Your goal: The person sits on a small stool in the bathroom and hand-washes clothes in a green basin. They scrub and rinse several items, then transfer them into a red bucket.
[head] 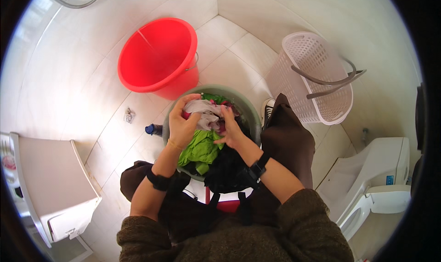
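A green-grey tub (256, 124) full of wet-looking clothes stands between my knees. Over it I hold a bunched pale, thin cloth (205, 112) with pink parts. My left hand (182, 120) grips its left side between thumb and fingers. At its right edge my right hand (231, 127) has fingertips on the fabric, with another finger spread below. Beneath my hands lie a bright lime-green garment (201, 148) and black cloth (229, 169), which reaches over the tub's near rim. Darker green cloth (215, 97) shows at the far side. The tub's bottom is hidden.
A red bucket (158, 55) stands beyond the tub to the left. A pale perforated basket (293, 79) with grey handles is at the right. A blue-capped bottle (153, 129) sits left of the tub. A white toilet (375, 189) and a white cabinet (58, 179) flank me.
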